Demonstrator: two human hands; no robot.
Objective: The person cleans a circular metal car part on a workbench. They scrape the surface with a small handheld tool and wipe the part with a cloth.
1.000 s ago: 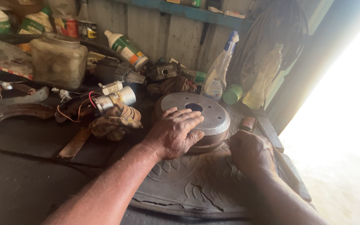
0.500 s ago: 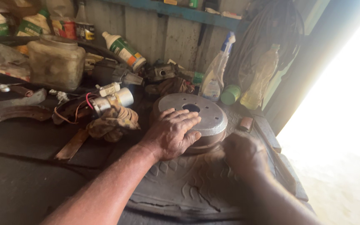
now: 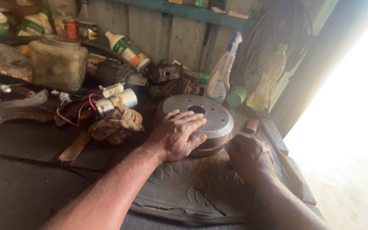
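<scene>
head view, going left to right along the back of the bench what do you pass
Cloudy plastic jar → tilted white and green bottle → spray bottle → green cap → yellowish bottle. In front, left hand lies on the brake drum; right hand at its rim.

Left hand [image 3: 176, 135] flat, fingers spread, right hand [image 3: 248, 155] curled into a fist

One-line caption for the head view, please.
Left hand pressed flat on a grey brake drum lying on a rubber mat; right hand, fisted, at the drum's lower rim.
</scene>
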